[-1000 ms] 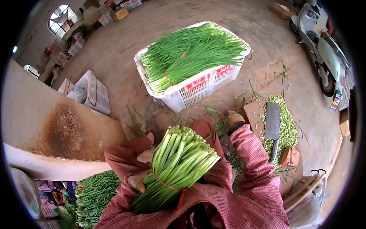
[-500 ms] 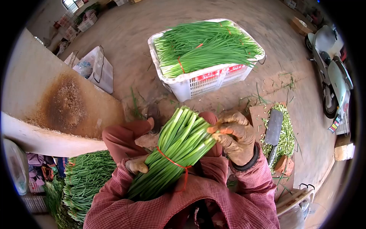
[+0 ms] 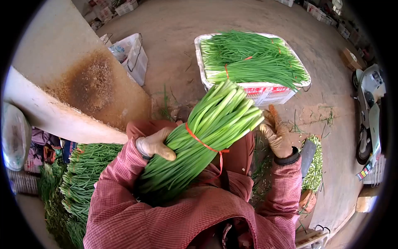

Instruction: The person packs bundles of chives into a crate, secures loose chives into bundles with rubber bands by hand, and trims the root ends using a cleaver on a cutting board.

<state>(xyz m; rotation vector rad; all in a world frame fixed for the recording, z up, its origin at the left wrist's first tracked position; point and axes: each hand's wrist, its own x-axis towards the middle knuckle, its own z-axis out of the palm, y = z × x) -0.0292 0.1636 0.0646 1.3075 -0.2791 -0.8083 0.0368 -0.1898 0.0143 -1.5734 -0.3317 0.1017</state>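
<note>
Chive bundle [image 3: 217, 114] between hands, long axis slanting from jacket [image 3: 178, 220] up-right; pale cut ends nearest right hand [image 3: 278, 135]. I see left hand [image 3: 155, 145] clamped on leafy side of red tie [image 3: 202, 143]. Right fingers apart, just beside cut ends; contact, I cannot tell.

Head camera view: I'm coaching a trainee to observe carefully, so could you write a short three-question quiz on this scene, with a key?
1. Multiple choice: what colour is the tie around the held bundle?
A) Blue
B) Red
C) White

2. True or false: the white crate in front of the person is empty.

3. Short answer: which hand's thumb lies on the held bundle?

Key:
1. B.
2. False; it is heaped with green stalks.
3. The left hand.
</note>
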